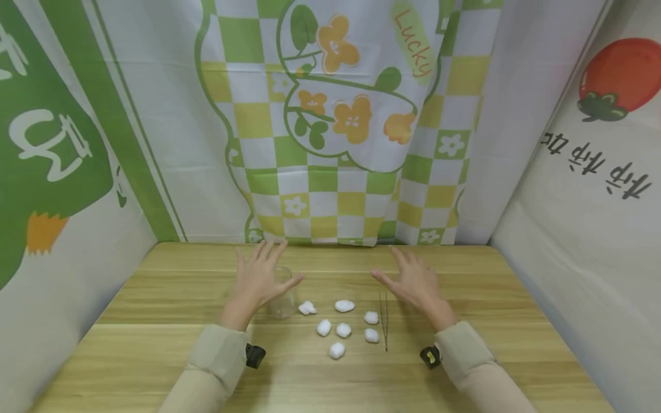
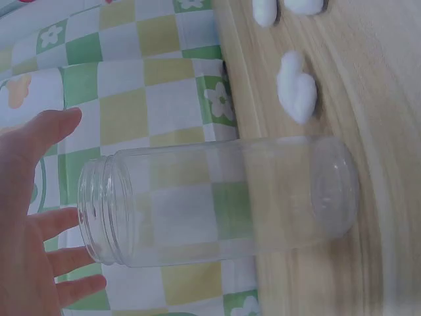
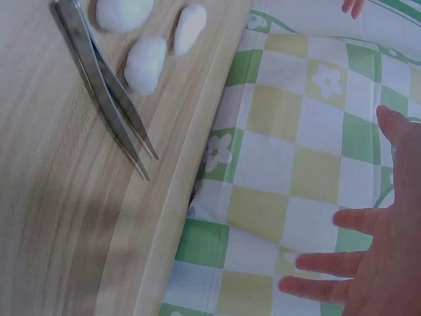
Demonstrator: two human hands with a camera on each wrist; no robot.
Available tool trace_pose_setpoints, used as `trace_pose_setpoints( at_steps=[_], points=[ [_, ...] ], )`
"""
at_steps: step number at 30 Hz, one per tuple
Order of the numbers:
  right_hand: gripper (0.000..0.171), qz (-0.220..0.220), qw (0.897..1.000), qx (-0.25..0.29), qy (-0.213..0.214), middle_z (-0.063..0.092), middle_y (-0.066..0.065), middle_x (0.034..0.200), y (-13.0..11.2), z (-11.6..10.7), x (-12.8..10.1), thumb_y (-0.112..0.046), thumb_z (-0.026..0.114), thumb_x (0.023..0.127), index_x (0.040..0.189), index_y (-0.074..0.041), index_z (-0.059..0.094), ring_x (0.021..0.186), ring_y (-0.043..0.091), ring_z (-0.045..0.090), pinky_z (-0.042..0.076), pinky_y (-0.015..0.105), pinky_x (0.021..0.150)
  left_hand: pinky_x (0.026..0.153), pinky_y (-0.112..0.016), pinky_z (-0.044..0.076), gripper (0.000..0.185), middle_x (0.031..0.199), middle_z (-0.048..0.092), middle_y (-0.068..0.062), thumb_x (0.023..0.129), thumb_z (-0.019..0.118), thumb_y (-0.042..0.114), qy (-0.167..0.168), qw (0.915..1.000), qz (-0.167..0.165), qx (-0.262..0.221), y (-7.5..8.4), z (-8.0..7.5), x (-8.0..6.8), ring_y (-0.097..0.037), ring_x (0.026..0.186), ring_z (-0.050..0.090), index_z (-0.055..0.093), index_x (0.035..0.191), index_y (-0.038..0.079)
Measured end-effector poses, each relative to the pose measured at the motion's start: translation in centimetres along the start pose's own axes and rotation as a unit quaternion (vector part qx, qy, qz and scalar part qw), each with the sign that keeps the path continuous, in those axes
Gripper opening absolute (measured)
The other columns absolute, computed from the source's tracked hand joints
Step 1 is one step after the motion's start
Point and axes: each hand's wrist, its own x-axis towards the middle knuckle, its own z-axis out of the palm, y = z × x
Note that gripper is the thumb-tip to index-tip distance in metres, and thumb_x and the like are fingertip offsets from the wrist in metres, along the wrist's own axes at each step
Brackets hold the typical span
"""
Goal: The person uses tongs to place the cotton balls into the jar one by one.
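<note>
Both hands hover above the table with fingers spread, holding nothing. My left hand (image 1: 256,280) is over and beside a see-through jar (image 1: 282,307). The jar stands upright without a lid, its threaded mouth (image 2: 105,210) near the left fingers in the left wrist view. My right hand (image 1: 417,282) hangs near a pair of metal tweezers (image 1: 384,324), which lies on the wood, tips pointing to the back. Several white cotton balls lie between jar and tweezers, among them a lobed one (image 2: 297,87) nearest the jar and one (image 3: 145,65) beside the tweezers.
The wooden table (image 1: 330,384) meets a checked green, yellow and white cloth (image 1: 330,201) at its back edge. Printed cloths hang on the left (image 1: 124,241) and right (image 1: 578,246) sides. A black wrist device (image 1: 255,355) sits at each cuff.
</note>
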Motion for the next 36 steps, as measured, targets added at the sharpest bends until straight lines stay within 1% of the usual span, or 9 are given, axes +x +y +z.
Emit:
trace_pose_setpoints(
  at_steps=[2,7,12,14,18,22,27,32,36],
  points=[
    [0.085,-0.004,1.000,0.011,-0.008,0.041,0.027,0.149,-0.1,0.0,-0.3,-0.070,0.043,0.090,0.150,-0.011,0.032,0.133,0.049,0.043,0.042,0.068,0.103,0.115,-0.076,0.013,0.085,0.156,0.034,-0.016,0.084,0.056,0.065,0.008,0.9999,0.004,-0.012,-0.1,0.0,-0.3,-0.042,0.142,0.036,0.033,0.150,0.016],
    [0.079,-0.002,0.999,0.039,-0.031,0.047,0.026,0.144,-0.4,0.1,-0.9,-0.064,0.044,0.093,0.145,-0.006,0.040,0.130,0.047,0.048,0.045,0.065,0.103,0.113,-0.071,0.029,0.083,0.150,0.044,-0.017,0.083,0.063,0.058,0.035,0.9971,0.009,-0.067,-0.3,0.3,-1.1,-0.043,0.135,0.045,0.038,0.147,0.012],
    [0.072,-0.008,0.997,0.062,-0.039,0.054,0.025,0.138,-0.4,0.5,-1.1,-0.060,0.048,0.093,0.138,-0.003,0.049,0.127,0.045,0.052,0.048,0.061,0.102,0.110,-0.063,0.040,0.079,0.145,0.049,-0.019,0.081,0.072,0.044,0.059,0.9888,0.014,-0.136,-0.7,0.8,-1.5,-0.043,0.133,0.046,0.041,0.144,0.007],
    [0.068,-0.009,0.997,0.069,-0.039,0.059,0.024,0.132,-0.5,0.6,-1.1,-0.056,0.051,0.093,0.134,-0.002,0.053,0.121,0.043,0.057,0.051,0.058,0.098,0.109,-0.061,0.042,0.078,0.144,0.050,-0.021,0.080,0.075,0.038,0.066,0.9841,0.016,-0.164,-0.8,1.1,-1.7,-0.044,0.132,0.047,0.042,0.143,0.006],
    [0.057,-0.003,0.995,0.092,-0.041,0.068,0.021,0.117,-0.6,0.9,-1.3,-0.046,0.057,0.094,0.126,0.000,0.059,0.103,0.035,0.067,0.058,0.049,0.087,0.105,-0.062,0.045,0.078,0.140,0.052,-0.023,0.078,0.078,0.030,0.077,0.9752,0.016,-0.207,-1.1,1.6,-2.2,-0.044,0.128,0.050,0.042,0.142,0.003],
    [0.046,0.006,0.990,0.130,-0.047,0.072,0.019,0.106,-0.5,1.5,-1.7,-0.034,0.062,0.093,0.121,0.002,0.062,0.088,0.027,0.070,0.060,0.040,0.076,0.104,-0.061,0.046,0.078,0.138,0.053,-0.024,0.076,0.081,0.023,0.081,0.9642,0.003,-0.252,-1.5,2.3,-2.6,-0.042,0.124,0.053,0.043,0.140,0.000],
    [0.039,0.005,0.984,0.170,-0.045,0.073,0.017,0.095,-0.3,2.4,-1.9,-0.024,0.066,0.091,0.117,0.006,0.063,0.085,0.025,0.069,0.060,0.037,0.072,0.105,-0.061,0.045,0.082,0.135,0.054,-0.027,0.072,0.084,0.017,0.089,0.9534,-0.002,-0.288,-1.9,3.2,-3.0,-0.043,0.124,0.053,0.042,0.139,-0.003],
    [0.033,0.001,0.979,0.199,-0.047,0.073,0.019,0.092,0.0,3.0,-2.1,-0.019,0.067,0.090,0.109,0.008,0.066,0.083,0.025,0.068,0.060,0.035,0.070,0.104,-0.059,0.046,0.086,0.134,0.053,-0.032,0.069,0.085,0.017,0.104,0.9443,0.015,-0.312,-2.0,3.8,-3.4,-0.048,0.122,0.052,0.039,0.138,-0.008],
    [0.027,0.022,0.973,0.223,-0.055,0.072,0.017,0.089,0.3,3.4,-2.4,-0.017,0.068,0.088,0.102,0.006,0.069,0.080,0.021,0.066,0.056,0.029,0.065,0.104,-0.059,0.047,0.086,0.135,0.050,-0.033,0.069,0.084,0.015,0.099,0.9374,0.012,-0.334,-2.0,4.2,-3.5,-0.049,0.122,0.051,0.038,0.137,-0.010]
  ],
)
